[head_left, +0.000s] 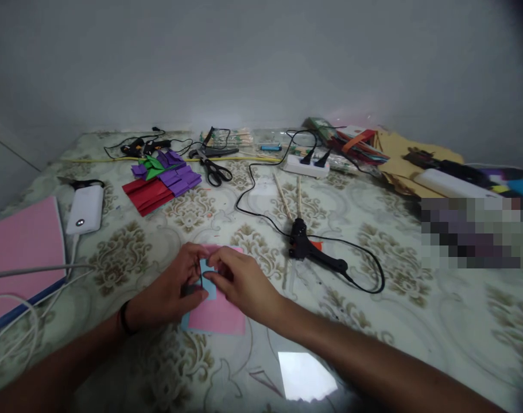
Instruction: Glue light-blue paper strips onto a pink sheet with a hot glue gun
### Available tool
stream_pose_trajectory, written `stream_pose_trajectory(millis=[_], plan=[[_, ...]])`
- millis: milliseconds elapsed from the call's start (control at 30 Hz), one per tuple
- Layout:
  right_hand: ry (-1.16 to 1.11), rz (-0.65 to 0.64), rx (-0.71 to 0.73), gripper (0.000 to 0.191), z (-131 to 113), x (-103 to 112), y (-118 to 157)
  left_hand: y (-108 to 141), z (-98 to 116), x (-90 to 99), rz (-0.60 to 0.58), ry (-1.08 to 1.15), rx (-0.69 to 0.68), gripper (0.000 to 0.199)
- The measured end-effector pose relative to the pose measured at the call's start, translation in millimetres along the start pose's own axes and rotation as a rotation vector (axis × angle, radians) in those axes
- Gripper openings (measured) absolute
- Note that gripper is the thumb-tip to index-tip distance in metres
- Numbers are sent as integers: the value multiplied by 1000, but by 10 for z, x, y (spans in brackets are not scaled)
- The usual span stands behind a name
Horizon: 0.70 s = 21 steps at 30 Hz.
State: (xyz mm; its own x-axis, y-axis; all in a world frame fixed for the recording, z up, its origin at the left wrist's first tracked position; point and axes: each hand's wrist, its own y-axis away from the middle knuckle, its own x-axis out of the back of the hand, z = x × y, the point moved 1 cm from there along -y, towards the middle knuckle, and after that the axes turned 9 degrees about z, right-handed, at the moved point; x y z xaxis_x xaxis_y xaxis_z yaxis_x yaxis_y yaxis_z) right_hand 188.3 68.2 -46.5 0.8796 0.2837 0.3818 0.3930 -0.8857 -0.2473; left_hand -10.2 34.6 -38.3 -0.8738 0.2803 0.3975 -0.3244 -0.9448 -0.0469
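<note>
A small light-blue piece of paper (209, 289) is pinched between the fingers of both hands. My left hand (181, 284) grips its left side, with the thumb along the lower edge. From the other side my right hand (239, 281) holds it between thumb and fingers near the top. Beneath the hands lies a pink sheet of paper (220, 317) with a light-blue edge showing at its left. To the right, a black glue gun (306, 246) rests on the table, its nozzle side near two thin wooden sticks (299, 198).
Folded red, purple and green papers (162, 180) lie behind the hands, beside black-handled scissors (216, 171). A white power bank (85, 208) and a pink folder (24, 252) with cables sit at left. A white power strip (306, 166) feeds the glue gun's looping cord. Brown paper (416, 152) lies at right.
</note>
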Motion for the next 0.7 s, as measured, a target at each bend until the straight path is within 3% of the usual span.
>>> stream_pose_trajectory(millis=[167,333,567,700], plan=[[107,21,3,21,13,-26,-25,77,55,-77,153,-289,-148,52],[149,-19,33,21,-4,11,34,116,157,-85,140,-505,-280,47],[99,-35,103,47,11,113,152,86,119,-20,104,-541,-343,35],[119,-18,151,44,29,112,216,112,54,15,107,-498,-436,33]])
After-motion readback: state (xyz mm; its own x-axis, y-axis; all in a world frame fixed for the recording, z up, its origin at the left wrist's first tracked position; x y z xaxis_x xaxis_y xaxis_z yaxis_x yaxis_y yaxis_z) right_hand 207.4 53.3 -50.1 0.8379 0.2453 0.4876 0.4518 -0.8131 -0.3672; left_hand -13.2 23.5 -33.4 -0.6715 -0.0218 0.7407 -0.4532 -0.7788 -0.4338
